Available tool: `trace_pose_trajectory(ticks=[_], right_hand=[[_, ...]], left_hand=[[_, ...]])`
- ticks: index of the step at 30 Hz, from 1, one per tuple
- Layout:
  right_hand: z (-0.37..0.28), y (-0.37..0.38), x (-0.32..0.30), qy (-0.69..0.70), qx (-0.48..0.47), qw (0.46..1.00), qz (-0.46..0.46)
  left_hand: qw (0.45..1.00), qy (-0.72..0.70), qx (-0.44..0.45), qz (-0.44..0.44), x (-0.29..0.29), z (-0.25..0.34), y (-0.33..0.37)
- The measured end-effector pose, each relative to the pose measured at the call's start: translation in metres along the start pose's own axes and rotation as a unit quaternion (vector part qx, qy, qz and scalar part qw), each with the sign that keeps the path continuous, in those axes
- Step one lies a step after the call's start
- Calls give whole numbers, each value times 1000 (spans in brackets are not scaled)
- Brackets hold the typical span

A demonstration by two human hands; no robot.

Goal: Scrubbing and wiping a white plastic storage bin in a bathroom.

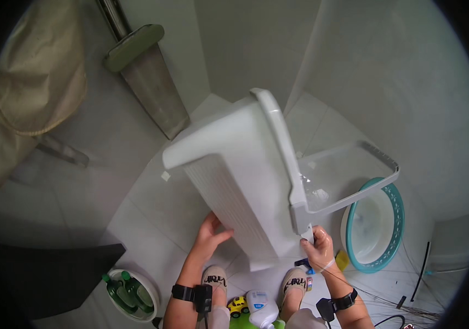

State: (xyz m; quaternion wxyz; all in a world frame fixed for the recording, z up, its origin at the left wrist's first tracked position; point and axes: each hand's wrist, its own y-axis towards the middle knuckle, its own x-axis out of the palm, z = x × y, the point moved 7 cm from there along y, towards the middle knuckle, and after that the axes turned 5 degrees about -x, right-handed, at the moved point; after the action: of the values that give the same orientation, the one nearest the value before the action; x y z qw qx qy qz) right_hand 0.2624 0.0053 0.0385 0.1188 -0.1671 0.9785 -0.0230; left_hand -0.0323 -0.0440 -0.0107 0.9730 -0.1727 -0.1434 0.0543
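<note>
A large white plastic tub is tipped on its side above the floor in front of me. Its side has a ribbed step, and a hinged grey frame swings out from its rim to the right. My left hand grips the tub's lower left edge, thumb against the ribbed part and some fingers hidden. At the rim's near corner, my right hand is closed on a small pale tab beside the frame's hinge. Whether the tab is fixed to the tub, I cannot tell.
A teal-rimmed white basin stands at right. Green bottles fill a small white bucket at lower left. Between my feet are a yellow toy car and white bottle. A flat mop leans at the back left.
</note>
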Motion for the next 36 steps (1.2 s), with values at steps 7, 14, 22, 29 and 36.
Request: trace_pose_trajectory(ticks=[7,14,22,29,36], right_hand=[[-32,6,10,-320,-220,921,19],[-10,3,11,-443,-280,851,-35],[-5,-5,15,-492,-338,799,-65],[10,-7,9,-484,-325,810,-64],[9,-9,12,-456,-334,823,-57]], left_hand=[[970,-200,-103,95,-19,-10,-5],[928,-216,28,303,-82,5,-26],[969,-75,65,226,-76,28,-20],[949,-270,31,162,-77,23,-32],[962,118,-24,244,-83,-1,-15]])
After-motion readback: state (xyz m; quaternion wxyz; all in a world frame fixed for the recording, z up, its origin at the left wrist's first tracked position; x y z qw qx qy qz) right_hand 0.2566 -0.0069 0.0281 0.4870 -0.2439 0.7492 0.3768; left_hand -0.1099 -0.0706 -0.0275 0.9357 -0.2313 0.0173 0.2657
